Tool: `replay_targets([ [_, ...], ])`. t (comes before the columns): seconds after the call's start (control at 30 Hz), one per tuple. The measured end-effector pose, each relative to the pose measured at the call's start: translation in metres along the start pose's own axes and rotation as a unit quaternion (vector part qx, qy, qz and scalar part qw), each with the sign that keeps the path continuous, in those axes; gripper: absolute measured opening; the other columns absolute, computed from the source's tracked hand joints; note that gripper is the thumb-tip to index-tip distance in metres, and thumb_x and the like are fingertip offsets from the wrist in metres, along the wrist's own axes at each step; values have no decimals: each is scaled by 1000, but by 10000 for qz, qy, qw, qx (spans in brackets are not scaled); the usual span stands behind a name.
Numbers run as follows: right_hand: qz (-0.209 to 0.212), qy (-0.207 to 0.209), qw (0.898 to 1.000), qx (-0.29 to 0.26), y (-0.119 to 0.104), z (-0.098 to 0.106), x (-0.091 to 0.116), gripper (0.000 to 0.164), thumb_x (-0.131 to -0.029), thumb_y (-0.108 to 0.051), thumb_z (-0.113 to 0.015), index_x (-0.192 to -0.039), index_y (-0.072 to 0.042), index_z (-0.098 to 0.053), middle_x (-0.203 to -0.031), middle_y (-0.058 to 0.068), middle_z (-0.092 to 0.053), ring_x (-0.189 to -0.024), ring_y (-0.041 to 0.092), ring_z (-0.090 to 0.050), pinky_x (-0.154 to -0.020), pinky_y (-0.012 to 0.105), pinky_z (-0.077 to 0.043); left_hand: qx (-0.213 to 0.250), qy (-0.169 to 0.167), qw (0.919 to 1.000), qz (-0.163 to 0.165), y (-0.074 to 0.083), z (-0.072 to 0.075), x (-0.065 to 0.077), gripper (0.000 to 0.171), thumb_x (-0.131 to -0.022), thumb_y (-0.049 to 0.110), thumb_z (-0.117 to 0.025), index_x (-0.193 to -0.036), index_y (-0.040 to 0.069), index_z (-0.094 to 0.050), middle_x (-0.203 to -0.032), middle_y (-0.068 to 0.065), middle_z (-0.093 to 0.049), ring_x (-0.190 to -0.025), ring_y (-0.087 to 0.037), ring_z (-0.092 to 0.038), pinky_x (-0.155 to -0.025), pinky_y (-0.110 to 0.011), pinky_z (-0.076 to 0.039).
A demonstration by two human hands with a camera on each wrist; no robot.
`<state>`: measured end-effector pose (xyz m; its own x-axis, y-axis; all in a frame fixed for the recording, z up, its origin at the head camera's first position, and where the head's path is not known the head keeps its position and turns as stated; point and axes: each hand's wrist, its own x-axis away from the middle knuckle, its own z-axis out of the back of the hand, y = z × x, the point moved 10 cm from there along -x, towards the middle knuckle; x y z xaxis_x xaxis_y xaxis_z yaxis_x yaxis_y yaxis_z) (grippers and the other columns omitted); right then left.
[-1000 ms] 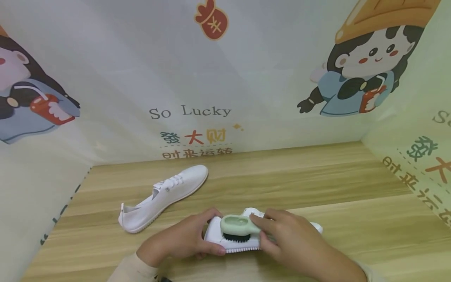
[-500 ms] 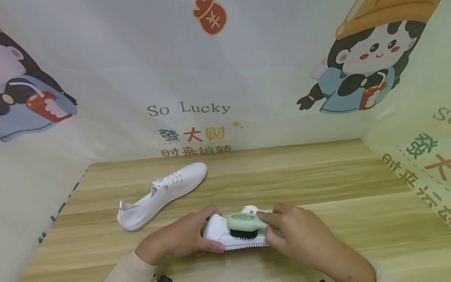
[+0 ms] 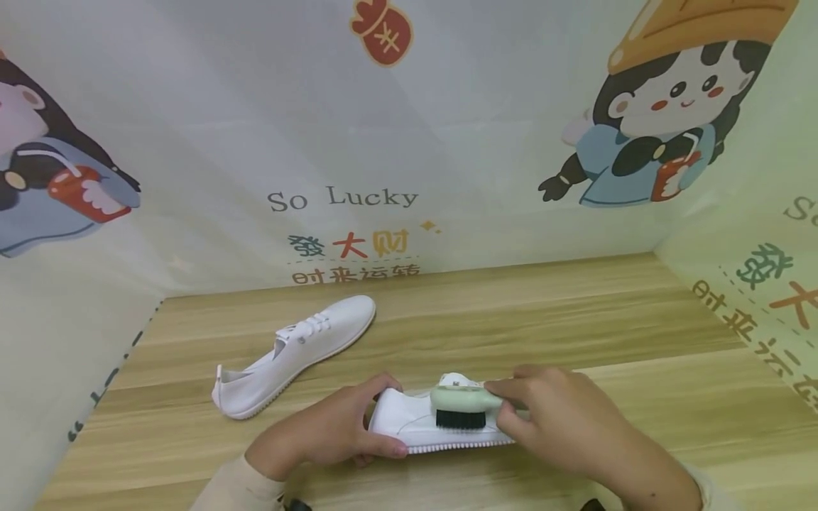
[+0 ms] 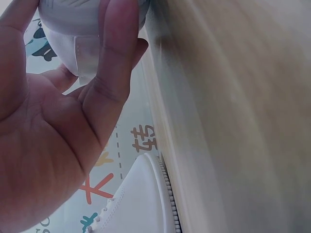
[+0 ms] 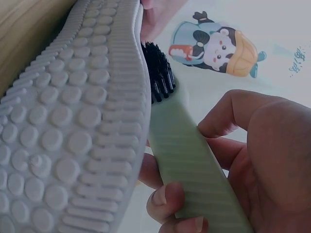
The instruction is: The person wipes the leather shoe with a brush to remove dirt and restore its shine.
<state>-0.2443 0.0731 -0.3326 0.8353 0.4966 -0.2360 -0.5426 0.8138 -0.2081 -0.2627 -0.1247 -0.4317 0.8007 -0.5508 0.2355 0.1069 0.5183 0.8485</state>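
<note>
My left hand (image 3: 339, 426) grips a white lace-up shoe (image 3: 409, 420) by its heel end, thumb along the near side. In the left wrist view, the heel strip (image 4: 88, 53) shows between the fingers. The shoe lies tilted on its side, and its studded sole (image 5: 73, 121) fills the left of the right wrist view. My right hand (image 3: 556, 419) holds a pale green brush (image 3: 465, 399) by its ribbed handle (image 5: 194, 160). The black bristles (image 3: 460, 419) press against the shoe's upper side. The right hand covers the shoe's toe part in the head view.
A second white shoe (image 3: 307, 351) stands upright on the wood-grain table (image 3: 575, 312), further back to the left, toe pointing away. Printed cloth walls (image 3: 473, 177) enclose the table at the back and both sides.
The right hand has slid the brush rightward along the shoe, from near the heel toward its middle. The left hand keeps its grip, and the second shoe has stayed put.
</note>
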Motion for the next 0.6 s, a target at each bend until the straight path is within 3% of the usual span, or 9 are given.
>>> replay_targets([
  [0.33,-120,-185,9997,39,9,2,0,28,-84,-22,-63,-108,-25,-78,-96,-8,-73,-64,2,-44,-55,23,-40,-2,-21,10000,-30,-2,0,0,58,-80,30,-84,-125,17,-48,-87,-6,-62,-55,-16,-60,-52,-31,-54],
  [0.6,48,52,10000,44,1,2,0,29,-82,-19,-63,-106,-24,-79,-87,-8,-71,-62,1,-42,-53,20,-37,28,-43,10000,-22,-3,-1,-1,58,-80,29,-84,-124,18,-48,-86,-6,-62,-55,-16,-60,-52,-31,-54],
])
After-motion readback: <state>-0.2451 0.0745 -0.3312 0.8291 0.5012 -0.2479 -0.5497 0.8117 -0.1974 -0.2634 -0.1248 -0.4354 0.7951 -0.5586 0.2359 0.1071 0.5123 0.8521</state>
